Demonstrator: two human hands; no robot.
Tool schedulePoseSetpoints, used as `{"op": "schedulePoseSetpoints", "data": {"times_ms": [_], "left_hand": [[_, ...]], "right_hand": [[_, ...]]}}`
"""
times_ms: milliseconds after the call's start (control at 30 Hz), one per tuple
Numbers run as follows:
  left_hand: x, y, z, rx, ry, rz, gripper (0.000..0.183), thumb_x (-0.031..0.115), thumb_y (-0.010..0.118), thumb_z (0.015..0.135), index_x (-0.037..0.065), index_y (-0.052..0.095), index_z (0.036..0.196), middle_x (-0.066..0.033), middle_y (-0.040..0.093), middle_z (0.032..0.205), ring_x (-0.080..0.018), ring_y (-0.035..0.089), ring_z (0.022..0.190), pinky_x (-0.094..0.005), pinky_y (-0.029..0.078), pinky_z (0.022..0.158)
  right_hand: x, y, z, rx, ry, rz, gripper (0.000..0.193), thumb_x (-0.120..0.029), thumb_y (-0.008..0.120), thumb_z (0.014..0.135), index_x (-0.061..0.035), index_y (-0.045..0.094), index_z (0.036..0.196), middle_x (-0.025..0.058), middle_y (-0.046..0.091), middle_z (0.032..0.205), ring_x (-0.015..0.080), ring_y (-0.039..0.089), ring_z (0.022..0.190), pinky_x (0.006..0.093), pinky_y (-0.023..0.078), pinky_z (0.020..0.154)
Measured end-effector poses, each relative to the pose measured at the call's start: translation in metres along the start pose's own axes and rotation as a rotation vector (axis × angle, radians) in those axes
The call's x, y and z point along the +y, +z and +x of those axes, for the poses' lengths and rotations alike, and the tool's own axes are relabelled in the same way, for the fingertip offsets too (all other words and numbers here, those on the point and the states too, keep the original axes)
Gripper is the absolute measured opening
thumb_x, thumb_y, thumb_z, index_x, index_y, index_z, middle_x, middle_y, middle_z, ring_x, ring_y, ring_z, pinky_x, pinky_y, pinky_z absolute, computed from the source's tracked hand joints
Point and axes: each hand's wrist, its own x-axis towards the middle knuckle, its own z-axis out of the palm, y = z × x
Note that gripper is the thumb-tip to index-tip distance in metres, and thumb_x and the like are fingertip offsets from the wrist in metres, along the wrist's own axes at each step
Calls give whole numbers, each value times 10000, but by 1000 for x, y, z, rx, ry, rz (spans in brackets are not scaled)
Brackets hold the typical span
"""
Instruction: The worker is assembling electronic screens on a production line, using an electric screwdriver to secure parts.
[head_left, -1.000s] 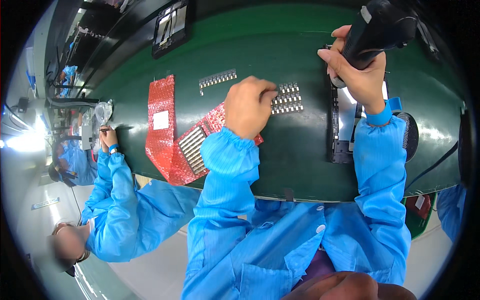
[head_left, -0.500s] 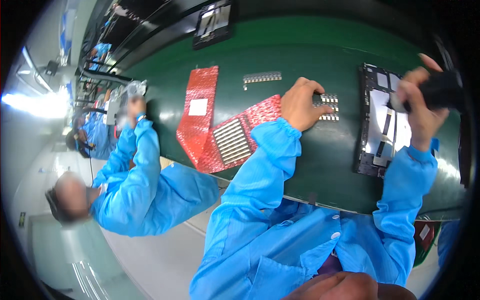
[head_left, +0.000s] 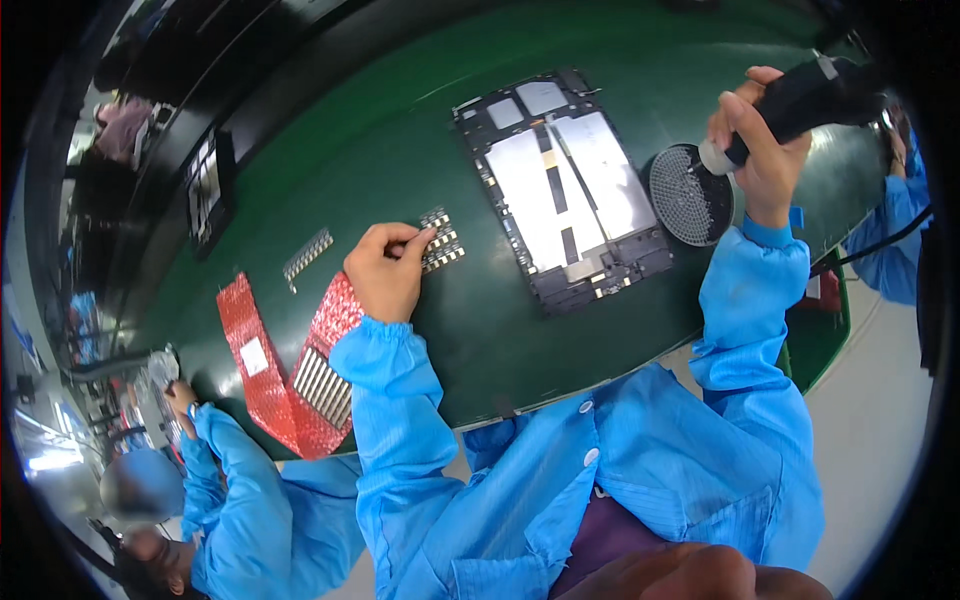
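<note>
My right hand (head_left: 766, 165) grips a black electric screwdriver (head_left: 815, 100), its pale collar and tip pointing down at a round dish (head_left: 672, 200) with a grid of small holes. Whether a screw sits on the tip is too small to tell. At the middle left, my left hand (head_left: 385, 278) pinches the edge of a small sheet of metal-and-black parts (head_left: 442, 246) lying on the table. Between the hands lies an opened tablet (head_left: 612, 175), with silver battery panels, dark ribbon strips and a black frame.
Red bubble wrap (head_left: 265, 390) lies left of my left arm, with a block of striped strips (head_left: 322, 388) on it. Behind it is a short strip of parts (head_left: 308, 256). Another tablet frame (head_left: 208, 190) stands far left. A co-worker's blue sleeve (head_left: 235, 450) is at lower left.
The view has swung to the right. My right hand has carried the screwdriver from above the tablet to the round dish. My left hand stays at the sheet of parts, fingers closer together.
</note>
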Motion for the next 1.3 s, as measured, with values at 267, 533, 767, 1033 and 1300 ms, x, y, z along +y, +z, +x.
{"op": "schedulePoseSetpoints", "data": {"times_ms": [267,533,767,1033,1300], "left_hand": [[17,34,-14,109,235,-160,131,-18,723,702,11,596,710,-83,627,759,-119,587,611,-223,463,538],[11,32,-10,110,203,-89,161,-14,706,725,15,677,881,-90,628,766,-124,573,589,-235,454,520],[11,33,-11,92,261,-22,165,-21,707,708,13,671,865,-104,625,762,-191,581,652,-269,461,571],[14,32,-11,87,256,-3,162,-22,706,702,12,669,856,-109,624,744,-204,580,657,-279,461,577],[17,31,-10,86,257,27,133,-1,705,707,11,672,835,-109,629,747,-217,587,668,-289,464,583]], "right_hand": [[30,-17,2,16,10,-106,342,46,655,762,21,493,1062,59,547,643,149,526,501,287,440,497],[30,-5,0,-19,42,-47,344,17,678,762,19,506,1060,49,559,652,133,545,517,265,438,493],[33,-3,-3,-53,46,-93,344,-16,691,770,17,507,1058,48,573,658,129,549,519,257,441,496],[37,-1,-5,-99,38,-108,322,-15,694,769,6,510,1032,52,589,665,125,554,520,250,443,495],[38,-2,-5,-128,8,-108,308,-9,685,777,-2,510,1031,54,587,662,124,552,520,250,455,499]]}}
